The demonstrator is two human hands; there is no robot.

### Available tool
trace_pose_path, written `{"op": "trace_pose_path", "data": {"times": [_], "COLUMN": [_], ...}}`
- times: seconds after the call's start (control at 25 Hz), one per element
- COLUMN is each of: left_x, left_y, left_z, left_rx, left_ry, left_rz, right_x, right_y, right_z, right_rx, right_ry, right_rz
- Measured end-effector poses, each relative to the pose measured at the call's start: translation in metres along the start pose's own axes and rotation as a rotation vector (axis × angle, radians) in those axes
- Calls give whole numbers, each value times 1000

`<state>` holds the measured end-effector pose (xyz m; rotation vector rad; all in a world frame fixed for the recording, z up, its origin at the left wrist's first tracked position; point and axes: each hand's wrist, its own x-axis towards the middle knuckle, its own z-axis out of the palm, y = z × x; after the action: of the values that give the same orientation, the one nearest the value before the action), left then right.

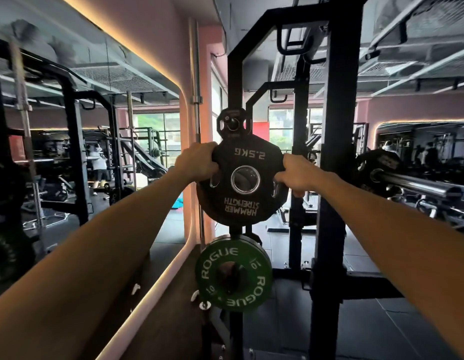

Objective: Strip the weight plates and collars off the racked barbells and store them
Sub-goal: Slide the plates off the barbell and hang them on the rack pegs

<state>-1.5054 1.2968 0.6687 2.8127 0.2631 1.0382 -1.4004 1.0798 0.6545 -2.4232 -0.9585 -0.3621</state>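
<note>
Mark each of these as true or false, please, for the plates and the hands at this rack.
1. Both hands hold the black plate. True: left hand, right hand.
2. The black plate reads 10. False: it reads 2.5KG.
3. A green plate hangs below the black one. True.
4. The black plate's lettering is right way up. False: it is upside down.
5. The smallest plate hangs below the green one. False: it is topmost.

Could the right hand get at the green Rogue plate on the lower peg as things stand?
Probably not right away: the right hand has its grip on the black 2.5 kg plate. The path down to the green Rogue plate looks open once it lets go.
</note>
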Motion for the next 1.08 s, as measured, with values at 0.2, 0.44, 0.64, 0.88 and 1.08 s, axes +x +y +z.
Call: {"op": "trace_pose_path", "data": {"times": [0.2,0.44,0.64,0.88,1.08], "left_x": [23,84,149,219,271], "left_y": [-44,-75,-85,-92,-108], "left_z": [1,2,-2,-5,9], "left_rx": [-10,-11,7,-13,-24], "left_ry": [19,92,184,279,316], "left_rz": [-7,29,80,104,98], "right_x": [38,105,172,237,291], "right_y": [-28,-34,-29,-25,-18], "right_z": [15,16,-5,-30,-33], "right_rx": [-27,-29,-20,10,19], "right_ry": [7,92,169,219,217], "right_rz": [-4,-28,-28,-69,-87]}}
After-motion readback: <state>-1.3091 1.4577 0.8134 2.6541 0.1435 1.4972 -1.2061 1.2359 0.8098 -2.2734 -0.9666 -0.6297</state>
